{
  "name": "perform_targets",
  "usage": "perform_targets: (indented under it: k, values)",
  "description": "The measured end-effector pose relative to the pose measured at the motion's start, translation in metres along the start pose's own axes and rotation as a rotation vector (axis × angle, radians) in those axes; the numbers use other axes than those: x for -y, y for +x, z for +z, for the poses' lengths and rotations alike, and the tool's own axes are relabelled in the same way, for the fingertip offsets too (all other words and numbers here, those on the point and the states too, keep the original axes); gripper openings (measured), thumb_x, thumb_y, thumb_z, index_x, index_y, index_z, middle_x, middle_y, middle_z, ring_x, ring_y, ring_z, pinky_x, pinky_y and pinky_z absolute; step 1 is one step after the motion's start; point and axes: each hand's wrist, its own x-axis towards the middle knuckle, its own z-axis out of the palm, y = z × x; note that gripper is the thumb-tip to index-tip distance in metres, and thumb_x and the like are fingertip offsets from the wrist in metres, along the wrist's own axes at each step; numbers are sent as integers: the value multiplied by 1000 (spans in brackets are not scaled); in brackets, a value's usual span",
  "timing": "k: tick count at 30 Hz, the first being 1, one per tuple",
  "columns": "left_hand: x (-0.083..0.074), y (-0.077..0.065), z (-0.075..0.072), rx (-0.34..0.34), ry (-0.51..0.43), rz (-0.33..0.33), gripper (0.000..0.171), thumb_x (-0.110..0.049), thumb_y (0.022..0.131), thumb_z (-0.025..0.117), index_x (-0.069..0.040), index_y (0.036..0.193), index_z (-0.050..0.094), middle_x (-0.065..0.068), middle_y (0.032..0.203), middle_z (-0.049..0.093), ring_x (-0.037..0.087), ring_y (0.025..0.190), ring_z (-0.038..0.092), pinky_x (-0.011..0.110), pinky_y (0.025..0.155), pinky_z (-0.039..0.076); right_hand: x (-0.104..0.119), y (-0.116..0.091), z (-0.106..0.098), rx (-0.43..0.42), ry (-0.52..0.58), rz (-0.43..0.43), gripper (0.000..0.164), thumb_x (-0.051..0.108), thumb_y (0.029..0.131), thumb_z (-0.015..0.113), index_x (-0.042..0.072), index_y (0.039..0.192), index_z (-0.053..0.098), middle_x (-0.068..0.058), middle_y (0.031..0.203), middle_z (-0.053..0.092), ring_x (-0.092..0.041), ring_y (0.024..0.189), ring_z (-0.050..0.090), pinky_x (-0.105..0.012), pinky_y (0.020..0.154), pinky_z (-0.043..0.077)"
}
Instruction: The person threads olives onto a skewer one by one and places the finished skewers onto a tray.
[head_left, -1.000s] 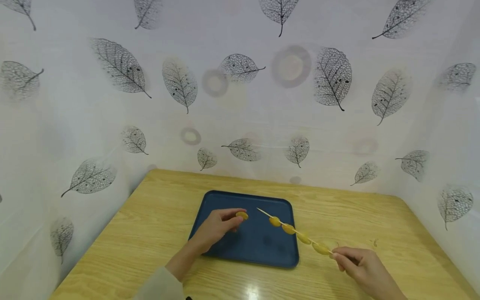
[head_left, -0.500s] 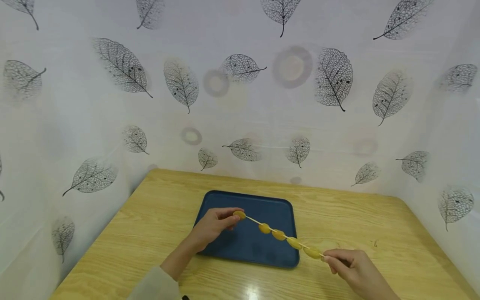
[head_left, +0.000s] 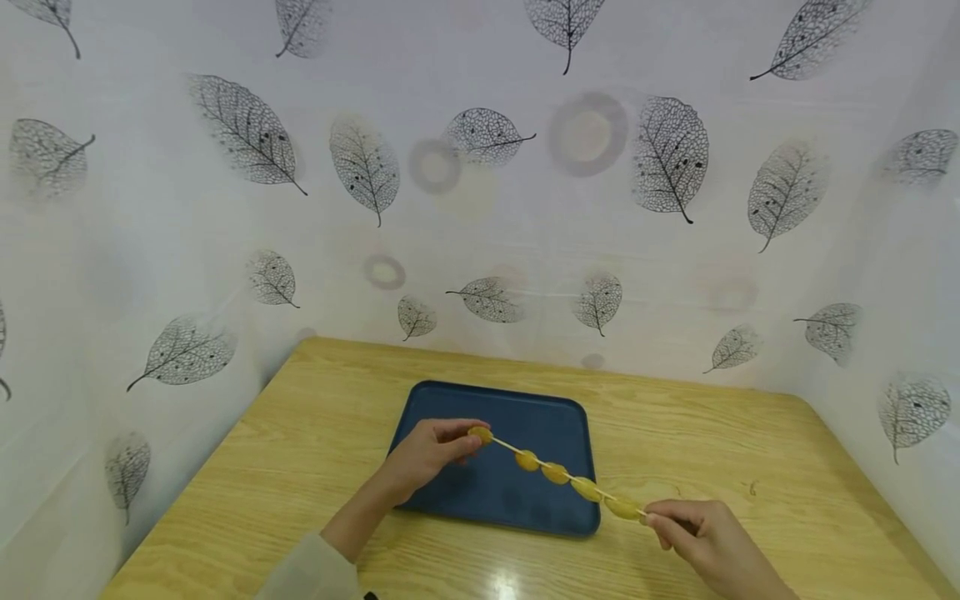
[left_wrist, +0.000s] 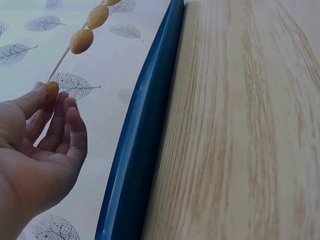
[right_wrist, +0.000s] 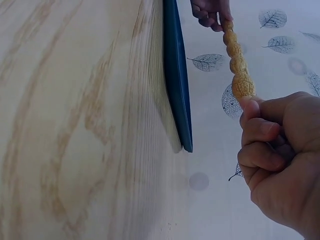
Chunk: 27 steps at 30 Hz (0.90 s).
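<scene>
My left hand (head_left: pixel 431 457) pinches a wrinkled yellow-brown dried fruit (head_left: pixel 480 434) between thumb and fingers, above the blue tray (head_left: pixel 536 421). That fruit (left_wrist: pixel 51 93) sits at the tip of a thin wooden skewer (head_left: pixel 504 445); how deep the point goes is hidden. Several more oval dried fruits (head_left: pixel 556 473) are threaded along the skewer, with bare stick between them and the pinched one. At the skewer's lower end my right hand (head_left: pixel 708 537) grips it, just behind the last fruit (right_wrist: pixel 243 86). The skewer slants up from right to left.
The blue tray lies on a light wood-grain table (head_left: pixel 675 433). A pale wall covering with a leaf print (head_left: pixel 480 208) rises behind and at both sides. A few small dark marks (head_left: pixel 750 486) show on the table at the right.
The skewer has moved left with my right hand, and its tip has met the fruit in my left hand. Over the last half second both hands have barely moved.
</scene>
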Motion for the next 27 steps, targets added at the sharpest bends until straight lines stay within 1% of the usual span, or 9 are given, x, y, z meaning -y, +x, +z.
perform_targets:
  k: [5, 7, 10, 14, 16, 18, 21, 23, 27]
  values:
    - [0, 0, -1, 40, -36, 13, 46, -20, 106, 63, 9, 142, 57, 29, 119, 69, 18, 99, 71, 44, 91, 58, -1, 1, 0, 8, -28, -11, 15, -2, 103, 59, -5, 102, 74, 4, 68, 56, -9, 44, 28, -21, 40, 34]
    - [-1, -1, -1, 49, -47, 15, 46, -19, 106, 62, 9, 143, 56, 30, 117, 69, 16, 97, 70, 41, 89, 58, -2, 2, -1, 12, -36, -17, 14, -4, 102, 59, -6, 101, 73, 3, 67, 56, -11, 44, 27, -22, 39, 34]
    - [-2, 0, 1, 50, -61, 18, 47, -19, 106, 63, 8, 143, 56, 28, 117, 70, 19, 99, 70, 41, 91, 59, -2, 3, -1, 17, -42, -20, 14, -4, 102, 59, -6, 101, 74, 3, 67, 56, -11, 44, 27, -21, 39, 34]
    - [-3, 0, 4, 48, -68, 31, 45, -18, 105, 63, 7, 142, 57, 25, 120, 70, 33, 107, 69, 42, 94, 58, 0, 4, -2, 17, -30, -25, 14, -4, 102, 60, -5, 100, 74, 4, 67, 56, -10, 44, 27, -22, 39, 33]
    - [-3, 1, 5, 47, -68, 35, 44, -17, 105, 63, 8, 141, 58, 25, 121, 70, 37, 109, 68, 43, 95, 58, 1, 4, -1, 14, -29, -28, 14, -3, 102, 60, -4, 100, 74, 5, 67, 56, -7, 45, 27, -22, 38, 34]
    - [-3, 1, 7, 47, -63, 38, 43, -16, 105, 62, 8, 141, 59, 27, 121, 69, 35, 108, 68, 44, 94, 58, 3, 4, -1, 10, -29, -29, 14, -2, 102, 61, -2, 99, 75, 5, 66, 56, -3, 46, 27, -22, 38, 34]
    - [-3, 2, 8, 45, -57, 37, 42, -17, 105, 62, 8, 139, 60, 29, 120, 69, 28, 104, 69, 45, 94, 58, 3, 4, 0, 2, -37, -42, 14, -2, 102, 61, -1, 98, 75, 5, 66, 55, 0, 47, 26, -21, 38, 33]
    - [-3, 2, 8, 45, -52, 37, 42, -17, 105, 62, 8, 139, 60, 29, 119, 69, 26, 103, 70, 45, 94, 58, 3, 5, 1, 1, -35, -50, 14, -3, 101, 61, -2, 99, 75, 5, 66, 55, -3, 45, 26, -20, 38, 33]
    - [-3, 2, 8, 48, -53, 41, 43, -18, 105, 63, 8, 139, 60, 29, 119, 69, 28, 104, 70, 47, 95, 57, 3, 5, 3, 6, -25, -52, 14, -5, 101, 60, -5, 101, 75, 3, 67, 56, -11, 44, 28, -21, 38, 33]
